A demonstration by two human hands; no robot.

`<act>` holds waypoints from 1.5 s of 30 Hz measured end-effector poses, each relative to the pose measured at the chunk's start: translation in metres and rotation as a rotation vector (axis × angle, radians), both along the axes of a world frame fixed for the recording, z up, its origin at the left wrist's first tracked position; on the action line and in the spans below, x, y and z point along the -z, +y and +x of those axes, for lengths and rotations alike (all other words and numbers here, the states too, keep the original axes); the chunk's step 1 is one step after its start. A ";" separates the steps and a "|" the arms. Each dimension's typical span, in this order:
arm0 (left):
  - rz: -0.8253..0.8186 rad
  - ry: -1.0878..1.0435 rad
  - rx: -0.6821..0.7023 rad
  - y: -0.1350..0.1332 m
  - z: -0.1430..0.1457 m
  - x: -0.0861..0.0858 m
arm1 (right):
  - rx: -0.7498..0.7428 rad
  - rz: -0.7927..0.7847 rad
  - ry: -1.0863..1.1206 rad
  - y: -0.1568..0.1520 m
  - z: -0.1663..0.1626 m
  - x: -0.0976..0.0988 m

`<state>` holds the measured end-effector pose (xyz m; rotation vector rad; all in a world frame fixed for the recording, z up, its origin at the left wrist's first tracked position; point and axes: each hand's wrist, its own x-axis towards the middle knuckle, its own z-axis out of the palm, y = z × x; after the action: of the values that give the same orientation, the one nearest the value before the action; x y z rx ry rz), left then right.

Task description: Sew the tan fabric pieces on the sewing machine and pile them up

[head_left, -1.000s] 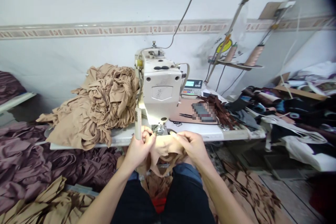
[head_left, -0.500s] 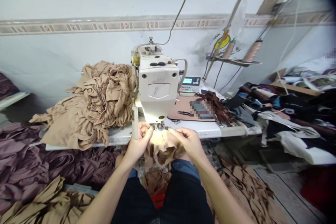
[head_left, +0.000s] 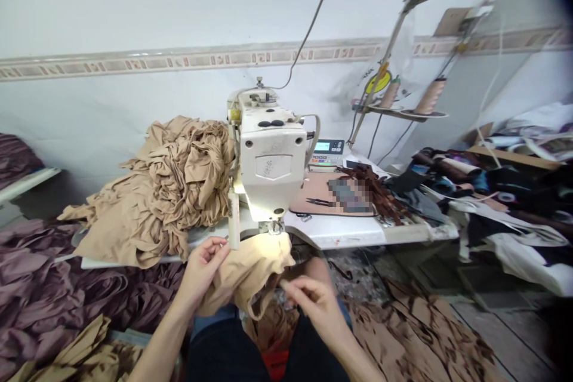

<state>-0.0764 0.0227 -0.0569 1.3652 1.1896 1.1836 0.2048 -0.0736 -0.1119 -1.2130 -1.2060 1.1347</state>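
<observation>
A piece of tan fabric [head_left: 244, 271] hangs from the sewing machine [head_left: 273, 167], its upper part lit under the needle area. Its lower part droops in folds over my lap. My left hand [head_left: 203, 265] is closed, thumb against fingers, on the left edge of this fabric, just below the machine's slim white upright part. On the other side, my right hand [head_left: 313, 301] is low and apart from the machine, thumb and forefinger pinched beside the fabric's loose right edge. Whether a bit of cloth is between those fingertips I cannot make out.
A heap of tan fabric [head_left: 179, 185] lies left of the machine on the white table [head_left: 344, 236]. Right of it are black thread snips [head_left: 319, 201], brown strips [head_left: 369, 188] and a control panel [head_left: 327, 151]. Thread cones [head_left: 430, 97] stand behind. Cloth piles [head_left: 416, 334] cover the floor.
My left hand has moved left and down, drawing the tan fabric out toward the left. My right hand has dropped away from the needle area. The view has shifted slightly.
</observation>
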 end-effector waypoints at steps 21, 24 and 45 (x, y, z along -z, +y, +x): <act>-0.181 0.129 0.616 -0.075 0.050 0.002 | -0.749 -0.075 -0.541 -0.008 -0.002 -0.092; -0.269 0.170 0.886 -0.081 0.057 0.006 | -0.815 -0.035 -0.600 -0.003 0.003 -0.098; 0.245 0.344 0.441 -0.071 0.035 -0.014 | -0.131 0.202 -0.479 -0.024 0.019 -0.109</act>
<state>-0.0410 -0.0485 -0.0432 1.9573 0.9177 0.8155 0.2236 -0.0976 -0.0030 -1.3031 -1.7375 0.8085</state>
